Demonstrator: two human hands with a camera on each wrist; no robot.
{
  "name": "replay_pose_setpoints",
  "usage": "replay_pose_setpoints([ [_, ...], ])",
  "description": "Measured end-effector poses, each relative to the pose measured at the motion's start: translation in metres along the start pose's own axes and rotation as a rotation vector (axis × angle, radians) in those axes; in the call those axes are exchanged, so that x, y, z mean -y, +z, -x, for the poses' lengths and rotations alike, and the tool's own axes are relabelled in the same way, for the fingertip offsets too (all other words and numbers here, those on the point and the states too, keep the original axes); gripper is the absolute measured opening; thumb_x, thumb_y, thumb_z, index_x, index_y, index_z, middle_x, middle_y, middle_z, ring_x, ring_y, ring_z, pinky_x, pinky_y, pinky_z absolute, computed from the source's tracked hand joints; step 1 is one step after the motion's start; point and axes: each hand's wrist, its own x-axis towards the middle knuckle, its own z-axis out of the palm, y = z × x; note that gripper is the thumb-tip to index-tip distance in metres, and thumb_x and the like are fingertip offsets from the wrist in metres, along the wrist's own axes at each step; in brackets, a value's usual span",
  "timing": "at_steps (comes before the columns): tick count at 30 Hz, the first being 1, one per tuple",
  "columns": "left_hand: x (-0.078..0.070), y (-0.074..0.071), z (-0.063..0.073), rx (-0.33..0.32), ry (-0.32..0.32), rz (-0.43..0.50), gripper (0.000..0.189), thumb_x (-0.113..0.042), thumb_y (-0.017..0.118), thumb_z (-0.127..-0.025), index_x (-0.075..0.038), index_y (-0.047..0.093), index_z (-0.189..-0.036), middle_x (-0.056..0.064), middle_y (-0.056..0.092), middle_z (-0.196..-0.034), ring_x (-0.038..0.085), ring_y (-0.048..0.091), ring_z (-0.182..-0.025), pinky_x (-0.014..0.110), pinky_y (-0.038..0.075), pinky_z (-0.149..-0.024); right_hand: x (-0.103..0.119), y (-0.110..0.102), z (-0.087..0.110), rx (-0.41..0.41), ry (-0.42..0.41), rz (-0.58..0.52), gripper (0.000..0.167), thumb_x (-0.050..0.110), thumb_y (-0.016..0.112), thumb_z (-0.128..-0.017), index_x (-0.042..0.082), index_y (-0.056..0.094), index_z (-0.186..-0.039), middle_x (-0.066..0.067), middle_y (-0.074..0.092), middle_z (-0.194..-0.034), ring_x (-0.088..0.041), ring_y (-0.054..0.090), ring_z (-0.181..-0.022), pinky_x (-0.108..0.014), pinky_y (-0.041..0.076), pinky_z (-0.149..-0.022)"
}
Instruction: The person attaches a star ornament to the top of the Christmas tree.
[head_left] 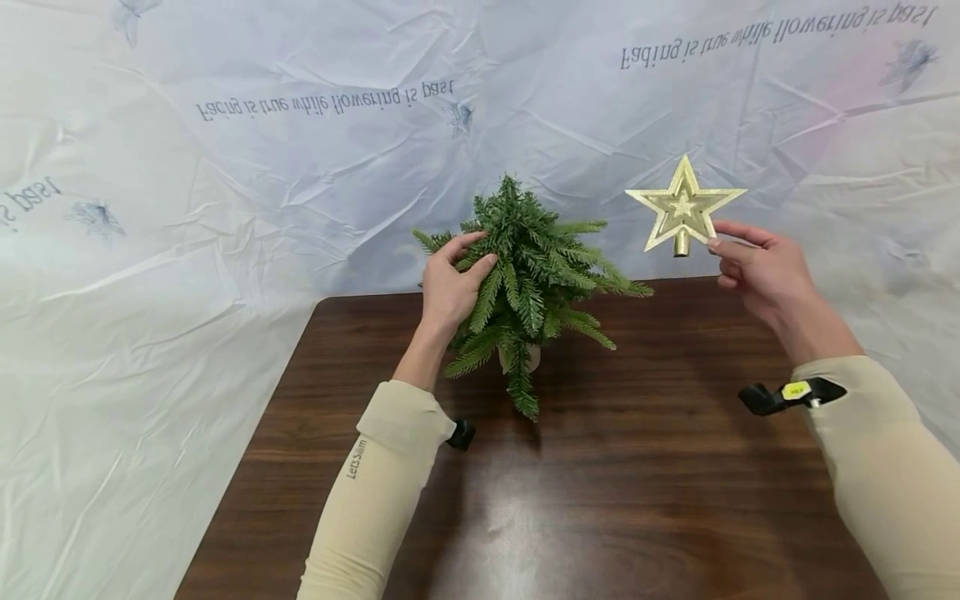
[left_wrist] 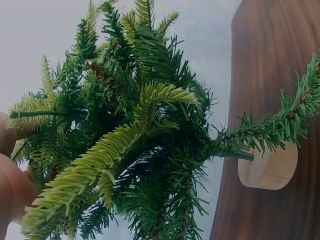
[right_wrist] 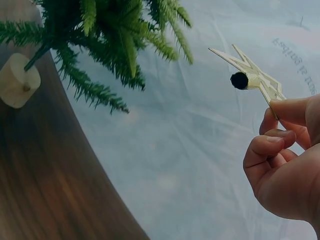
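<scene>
A small artificial Christmas tree (head_left: 525,275) stands upright at the back of the table, its short trunk set in a round wooden base (left_wrist: 270,167). My left hand (head_left: 452,287) holds the upper left foliage between thumb and fingers; in the left wrist view only parts of the fingers (left_wrist: 15,187) show at the edge. To the right of the tree, my right hand (head_left: 768,267) pinches a gold star tree topper (head_left: 681,202) by its lower right point. The star is upright in the air, apart from the tree. Its socket (right_wrist: 241,80) faces the right wrist camera, with a dark opening.
The dark wooden table (head_left: 637,467) has its back edge just behind the tree. White sheeting (head_left: 315,183) with printed lettering hangs behind and along the sides. Black camera mounts (head_left: 787,396) sit on both sleeves.
</scene>
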Motion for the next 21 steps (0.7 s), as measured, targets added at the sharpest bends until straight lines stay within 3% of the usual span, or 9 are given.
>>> replay_pose_setpoints([
  [6, 0.000, 0.000, 0.000, -0.001, -0.003, 0.015, 0.038, -0.022, 0.073, -0.102, -0.023, 0.071, -0.139, 0.010, 0.057, -0.152, 0.027, 0.050, -0.142, 0.052, 0.049, -0.108, 0.007, 0.016, -0.003, 0.031, -0.015, -0.022, 0.027, -0.008, 0.065, -0.100, 0.013, 0.082, -0.103, 0.001, 0.066, -0.070, -0.016, 0.017, -0.061, -0.032, 0.014, -0.062],
  [21, 0.000, 0.000, 0.000, 0.002, -0.002, 0.014, 0.037, -0.022, 0.073, -0.102, -0.023, 0.071, -0.138, 0.008, 0.057, -0.152, 0.027, 0.051, -0.141, 0.052, 0.048, -0.109, 0.018, 0.061, -0.014, 0.086, -0.024, -0.054, 0.023, -0.008, 0.066, -0.099, 0.010, 0.079, -0.106, -0.001, 0.066, -0.071, -0.016, 0.016, -0.063, -0.031, 0.015, -0.062],
])
